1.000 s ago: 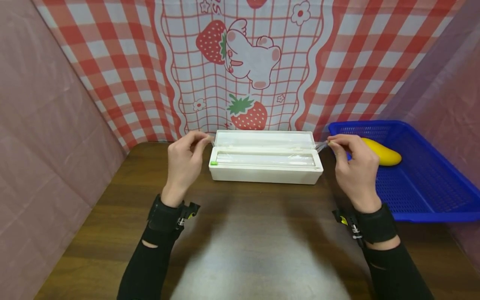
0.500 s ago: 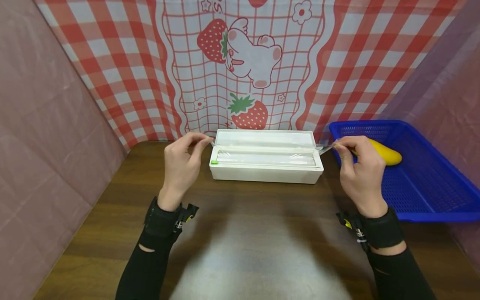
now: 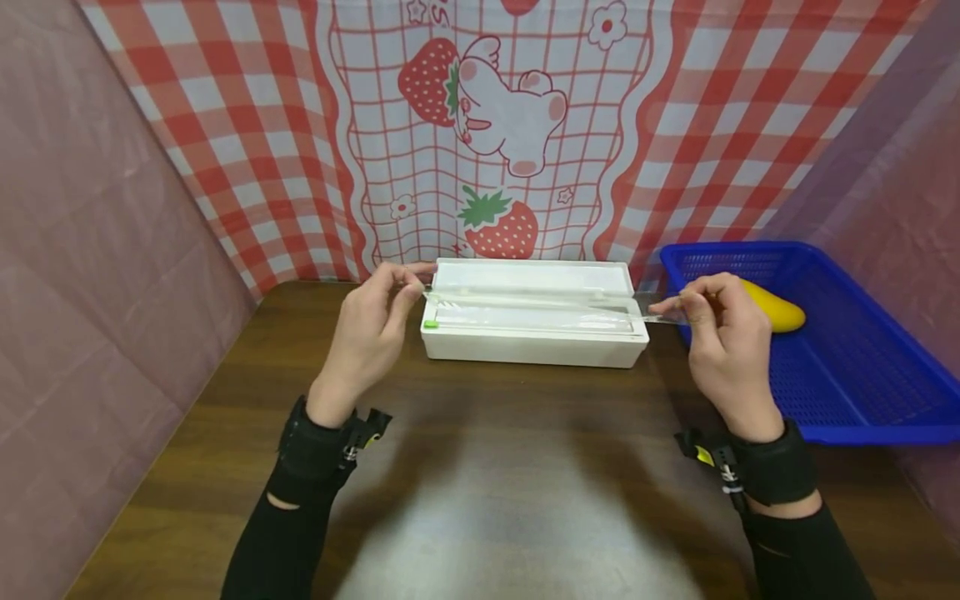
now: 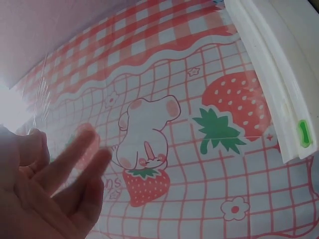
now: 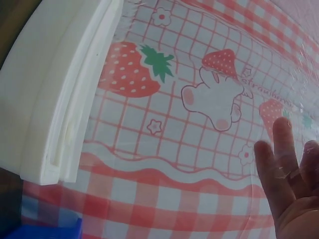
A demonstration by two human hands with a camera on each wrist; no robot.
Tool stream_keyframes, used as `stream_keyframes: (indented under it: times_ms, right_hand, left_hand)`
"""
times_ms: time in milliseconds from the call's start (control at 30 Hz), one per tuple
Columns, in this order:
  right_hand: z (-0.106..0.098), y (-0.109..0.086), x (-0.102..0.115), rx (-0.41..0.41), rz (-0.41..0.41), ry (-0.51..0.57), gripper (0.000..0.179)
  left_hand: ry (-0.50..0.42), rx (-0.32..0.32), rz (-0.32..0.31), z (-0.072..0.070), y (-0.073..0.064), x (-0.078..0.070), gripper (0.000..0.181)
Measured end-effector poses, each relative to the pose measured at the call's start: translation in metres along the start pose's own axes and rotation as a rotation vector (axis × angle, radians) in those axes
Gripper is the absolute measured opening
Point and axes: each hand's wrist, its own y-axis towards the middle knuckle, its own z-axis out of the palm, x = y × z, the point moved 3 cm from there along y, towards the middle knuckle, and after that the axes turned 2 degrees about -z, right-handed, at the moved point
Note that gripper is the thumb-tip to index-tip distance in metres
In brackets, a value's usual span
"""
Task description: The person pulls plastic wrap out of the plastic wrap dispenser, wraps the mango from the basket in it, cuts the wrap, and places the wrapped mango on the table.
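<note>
Pinching thin, clear plastic film (image 3: pixel 663 317) at opposite edges with left grip (image 3: pixel 369 327) and right grip (image 3: pixel 729 348) — well apart, probably to prevent bunching — across the open, long white plastic box (image 3: pixel 534 350), set between both on the brown wood-grain tabletop (image 3: pixel 517 492), seemingly for an even pull.

Brown wood-grain tabletop (image 3: pixel 517 417), bearing a pale reflection (image 3: pixel 525 533) near centre. Behind: red-and-white checked cloth (image 3: pixel 247 150) printed with strawberries (image 3: pixel 501 229). Flanking both sides: pink walls (image 3: pixel 97 250), possibly fabric.
</note>
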Motion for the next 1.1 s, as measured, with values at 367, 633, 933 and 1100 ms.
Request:
stream_keyframes:
  times_ms: [367, 633, 933, 1100]
  right_hand:
    - [-0.002, -0.005, 0.000, 0.024, 0.055, 0.044, 0.007]
    - [0.001, -0.011, 0.000, 0.053, 0.099, 0.010, 0.006]
    - [0.007, -0.022, 0.018, 0.228, 0.152, 0.027, 0.005]
    - [0.011, -0.042, 0.005, 0.406, 0.184, 0.054, 0.005]
  left_hand:
    - [-0.151, 0.051, -0.024, 0.001, -0.003, -0.003, 0.011]
    - [-0.210, 0.163, -0.110, 0.003, -0.010, 0.004, 0.016]
    - [-0.272, 0.460, -0.260, 0.009, -0.025, 0.014, 0.012]
    - [-0.286, 0.647, -0.309, 0.014, -0.038, 0.021, 0.013]
